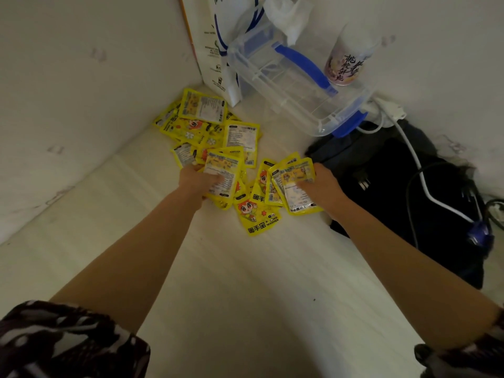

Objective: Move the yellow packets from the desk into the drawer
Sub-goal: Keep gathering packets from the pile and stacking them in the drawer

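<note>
Head view: both bare forearms reach forward over a pale, smooth desk (245,282) with a faint wood grain, set into a corner of white walls; the left hand (195,180) is closed around a flat, glossy yellow packet (221,174) with its printed white label side up, fingers curled over its near edge; the right hand (323,185) grips a small fanned stack of packets (296,186), thumb on top, their crinkled foil edges spreading toward the left; between the hands a packet with a cartoon figure (257,216) lies flat on the desk, face up; the rest of the yellow packets (207,124) lie in a loose, overlapping heap toward the corner, some showing the label side, some the cartoon side; behind them stands a white paper bag (215,50) with blue handles; beside it a clear, rigid plastic box (294,91) with blue clips carries a crumpled white tissue (289,15); a cylindrical can (346,64) with pink print stands on the box lid; to the right a black, soft fabric bag (395,186) lies slumped, with a white cable (425,184) trailing across it; patterned dark sleeves (68,342) show at the lower edge; no drawer is in view
</note>
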Demonstrator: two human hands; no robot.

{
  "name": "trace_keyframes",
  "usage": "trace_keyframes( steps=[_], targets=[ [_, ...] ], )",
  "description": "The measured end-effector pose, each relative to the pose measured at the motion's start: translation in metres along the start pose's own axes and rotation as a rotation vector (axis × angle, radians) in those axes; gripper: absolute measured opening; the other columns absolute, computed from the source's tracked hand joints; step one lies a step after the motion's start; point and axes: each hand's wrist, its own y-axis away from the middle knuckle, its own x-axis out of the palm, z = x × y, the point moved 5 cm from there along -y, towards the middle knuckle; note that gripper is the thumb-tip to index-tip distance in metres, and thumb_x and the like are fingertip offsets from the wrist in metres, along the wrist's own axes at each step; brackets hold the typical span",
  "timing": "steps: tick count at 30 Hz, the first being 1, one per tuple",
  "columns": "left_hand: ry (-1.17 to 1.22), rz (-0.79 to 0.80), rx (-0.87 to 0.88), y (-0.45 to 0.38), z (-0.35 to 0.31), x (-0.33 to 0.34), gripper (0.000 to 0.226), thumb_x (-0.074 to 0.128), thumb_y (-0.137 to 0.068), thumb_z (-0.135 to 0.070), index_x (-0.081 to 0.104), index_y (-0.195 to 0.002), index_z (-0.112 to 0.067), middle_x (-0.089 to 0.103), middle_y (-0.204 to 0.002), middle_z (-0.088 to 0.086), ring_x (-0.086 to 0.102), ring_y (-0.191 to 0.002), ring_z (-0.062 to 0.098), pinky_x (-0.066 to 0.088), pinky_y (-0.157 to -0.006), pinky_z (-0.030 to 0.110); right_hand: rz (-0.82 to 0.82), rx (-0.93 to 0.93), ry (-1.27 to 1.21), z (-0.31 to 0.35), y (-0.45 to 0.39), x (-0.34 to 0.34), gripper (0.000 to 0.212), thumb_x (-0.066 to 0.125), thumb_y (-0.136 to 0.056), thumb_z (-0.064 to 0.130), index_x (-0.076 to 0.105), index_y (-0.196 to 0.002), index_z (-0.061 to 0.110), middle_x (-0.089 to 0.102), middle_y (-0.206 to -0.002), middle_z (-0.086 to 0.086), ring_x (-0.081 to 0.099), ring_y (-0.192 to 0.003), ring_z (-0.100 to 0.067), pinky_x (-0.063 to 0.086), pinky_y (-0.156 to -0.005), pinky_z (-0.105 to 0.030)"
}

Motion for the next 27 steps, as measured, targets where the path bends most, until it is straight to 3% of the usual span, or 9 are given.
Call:
trace_keyframes(
  steps=[7,12,17,20,23,27],
  targets=[
    [0.201,0.09,0.055,0.024,0.017,-0.013,0.045,0.075,-0.075,0.0,0.061,-0.118,-0.007,0.069,-0.105,0.012,0.068,-0.085,0.027,0.057,-0.074,0.038,-0.025,0.011,-0.246,0.003,0.018,0.002,0.028,0.06,-0.089,0.007,0.056,-0.116,0.005,0.063,-0.117,-0.016,0.062,-0.107,-0.031,0.051,-0.093,-0.046],
    [0.247,0.093,0.03,0.054,0.037,-0.025,0.044,0.073,-0.079,-0.004,0.053,-0.118,-0.005,0.066,-0.104,0.012,0.067,-0.084,0.026,0.057,-0.076,0.039,-0.023,0.046,-0.446,0.011,0.047,0.009,0.019,0.062,-0.088,0.006,0.061,-0.107,0.01,0.067,-0.106,-0.009,0.065,-0.091,-0.023,0.055,-0.077,-0.035],
    [0.291,0.146,0.034,0.087,0.066,-0.043,0.033,0.069,-0.082,-0.002,0.055,-0.112,-0.005,0.066,-0.101,0.014,0.067,-0.082,0.026,0.056,-0.076,0.04,-0.006,0.043,-0.542,0.018,0.088,0.022,0.019,0.061,-0.089,0.006,0.062,-0.095,0.024,0.067,-0.098,0.0,0.065,-0.088,-0.018,0.055,-0.082,-0.036],
    [0.321,0.183,0.036,0.105,0.084,-0.055,0.025,0.066,-0.084,-0.001,0.056,-0.106,-0.006,0.067,-0.1,0.014,0.068,-0.079,0.024,0.059,-0.065,0.034,0.003,0.044,-0.569,0.019,0.117,0.035,0.019,0.06,-0.089,0.006,0.064,-0.098,0.023,0.067,-0.1,0.001,0.066,-0.091,-0.018,0.055,-0.082,-0.035],
    [0.348,0.241,0.036,0.122,0.101,-0.069,0.029,0.063,-0.086,0.0,0.054,-0.114,-0.001,0.067,-0.103,0.017,0.07,-0.077,0.022,0.057,-0.056,0.028,0.001,0.089,-0.565,0.017,0.146,0.053,0.018,0.06,-0.089,0.012,0.065,-0.107,0.016,0.069,-0.106,-0.001,0.067,-0.093,-0.019,0.056,-0.08,-0.036],
    [0.296,0.298,0.047,0.142,0.127,-0.087,0.034,0.063,-0.086,-0.001,0.053,-0.118,0.005,0.066,-0.11,0.023,0.068,-0.089,0.033,0.059,-0.066,0.037,-0.023,0.111,-0.606,0.014,0.193,0.078,0.016,0.06,-0.09,0.014,0.064,-0.104,0.022,0.068,-0.102,0.0,0.066,-0.091,-0.019,0.056,-0.077,-0.034]
  ],
)
